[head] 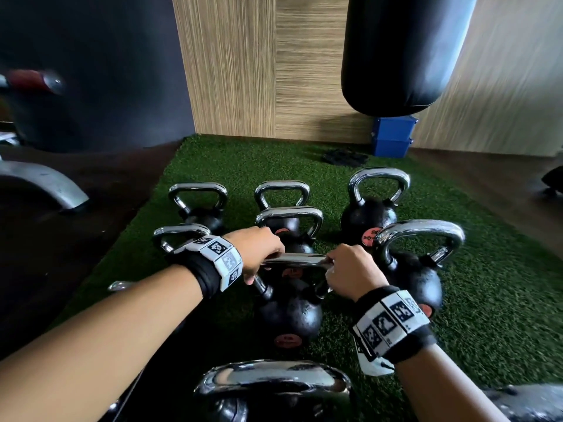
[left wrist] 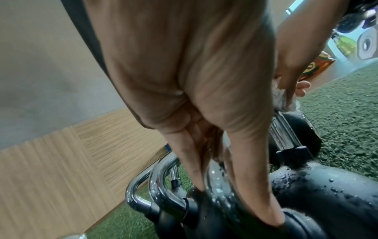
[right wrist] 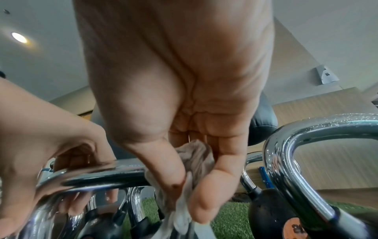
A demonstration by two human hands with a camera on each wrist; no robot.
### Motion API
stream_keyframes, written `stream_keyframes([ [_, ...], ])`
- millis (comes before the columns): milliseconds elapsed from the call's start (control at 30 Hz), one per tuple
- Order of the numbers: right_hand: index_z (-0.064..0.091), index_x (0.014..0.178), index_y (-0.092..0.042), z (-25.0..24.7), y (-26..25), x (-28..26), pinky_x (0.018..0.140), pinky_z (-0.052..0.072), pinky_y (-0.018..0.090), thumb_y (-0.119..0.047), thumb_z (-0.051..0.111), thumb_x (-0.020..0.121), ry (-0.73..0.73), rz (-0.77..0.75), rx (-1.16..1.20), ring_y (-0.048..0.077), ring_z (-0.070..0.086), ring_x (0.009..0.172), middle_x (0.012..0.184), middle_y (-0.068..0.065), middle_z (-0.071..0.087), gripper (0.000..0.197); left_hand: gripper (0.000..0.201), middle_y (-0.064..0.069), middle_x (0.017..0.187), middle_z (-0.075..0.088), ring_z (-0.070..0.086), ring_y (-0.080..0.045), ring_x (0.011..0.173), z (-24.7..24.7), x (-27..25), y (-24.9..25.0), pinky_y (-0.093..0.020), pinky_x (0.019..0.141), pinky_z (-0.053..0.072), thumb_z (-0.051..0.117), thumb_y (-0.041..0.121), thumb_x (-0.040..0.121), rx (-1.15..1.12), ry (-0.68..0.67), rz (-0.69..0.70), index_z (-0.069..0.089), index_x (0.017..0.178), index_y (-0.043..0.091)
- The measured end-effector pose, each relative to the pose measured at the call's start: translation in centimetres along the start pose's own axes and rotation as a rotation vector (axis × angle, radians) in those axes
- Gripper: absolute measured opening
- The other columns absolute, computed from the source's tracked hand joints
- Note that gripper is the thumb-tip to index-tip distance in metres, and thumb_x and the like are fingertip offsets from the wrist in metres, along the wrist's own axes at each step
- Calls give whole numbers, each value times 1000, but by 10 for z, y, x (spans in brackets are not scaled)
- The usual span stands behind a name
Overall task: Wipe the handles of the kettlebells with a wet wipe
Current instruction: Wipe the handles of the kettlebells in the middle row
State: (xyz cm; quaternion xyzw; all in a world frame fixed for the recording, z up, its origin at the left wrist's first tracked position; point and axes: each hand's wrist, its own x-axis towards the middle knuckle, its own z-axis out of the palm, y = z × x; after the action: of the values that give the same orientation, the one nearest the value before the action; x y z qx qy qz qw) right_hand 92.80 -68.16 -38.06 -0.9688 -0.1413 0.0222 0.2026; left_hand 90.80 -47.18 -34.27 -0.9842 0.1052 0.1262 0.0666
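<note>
Several black kettlebells with chrome handles stand on green turf. The middle kettlebell [head: 289,312] has its handle [head: 294,259] held at both ends. My left hand [head: 262,254] grips the handle's left end, fingers curled round the bar [right wrist: 98,174]. My right hand [head: 350,272] holds a crumpled white wet wipe [right wrist: 192,163] wrapped against the handle's right end, pinched between thumb and fingers. In the left wrist view the left hand [left wrist: 204,161] reaches down onto the wet chrome, and the wipe [left wrist: 284,100] shows under the right hand.
Other kettlebells crowd around: one at right [head: 414,269], one at back right [head: 370,214], two behind [head: 286,220], two at left [head: 198,205], one nearest me [head: 274,388]. A black punching bag [head: 402,53] hangs above a blue box [head: 393,138]. Dark floor borders the turf [head: 487,300].
</note>
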Motion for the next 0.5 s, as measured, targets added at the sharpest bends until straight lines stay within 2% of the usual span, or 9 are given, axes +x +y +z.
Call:
stream_keyframes([
  [67,74,101,-11,-5,1,-1,76,58,32,-11,58,85,-14,-19,18,31,68,88,95,12,70,23,72,-6,121,69,68,-28,110,7,-6,-2,-32,79,48,93,7,65,-40,44,-10,63,127,30],
  [167,77,100,-17,-18,5,-13,66,47,17,-5,58,84,-8,-79,76,23,68,82,83,4,72,28,79,-3,141,63,64,-22,123,24,-31,-6,-29,97,49,73,4,83,-210,173,-29,47,151,34],
  [233,79,103,-20,-28,6,-31,64,47,11,1,60,85,69,-122,157,12,70,81,83,-2,75,34,77,-2,152,54,58,-20,134,39,-56,-11,-29,111,45,56,-1,90,-392,284,-95,38,158,31],
  [300,81,97,-26,-38,2,-57,61,44,1,-3,65,84,139,-167,236,-7,66,70,76,-16,74,31,77,2,153,54,61,-16,131,59,-85,-17,-32,110,49,41,-9,91,-619,341,-196,41,156,32],
  [367,81,93,-31,-45,-6,-86,53,40,-1,-7,68,82,173,-199,299,-16,60,59,56,-29,63,29,79,8,144,62,67,-12,121,83,-112,-17,-31,101,55,35,-14,87,-773,325,-267,51,149,32],
  [400,80,92,-33,-48,-10,-99,48,39,1,-9,67,82,171,-203,322,-13,59,53,53,-29,61,29,79,9,138,66,68,-11,116,96,-121,-17,-31,99,57,35,-16,86,-816,290,-275,56,145,32],
  [467,79,96,-33,-51,-20,-126,41,37,6,-13,67,82,129,-212,363,-6,58,46,67,-22,68,27,72,11,132,68,69,-9,112,121,-139,-12,-31,98,58,47,-16,88,-916,159,-238,61,138,33],
  [500,78,100,-34,-51,-26,-138,44,38,7,-18,69,81,91,-228,373,-6,59,50,77,-19,71,27,67,11,130,69,69,-8,112,133,-147,-8,-32,99,57,57,-13,88,-962,79,-189,62,136,34],
])
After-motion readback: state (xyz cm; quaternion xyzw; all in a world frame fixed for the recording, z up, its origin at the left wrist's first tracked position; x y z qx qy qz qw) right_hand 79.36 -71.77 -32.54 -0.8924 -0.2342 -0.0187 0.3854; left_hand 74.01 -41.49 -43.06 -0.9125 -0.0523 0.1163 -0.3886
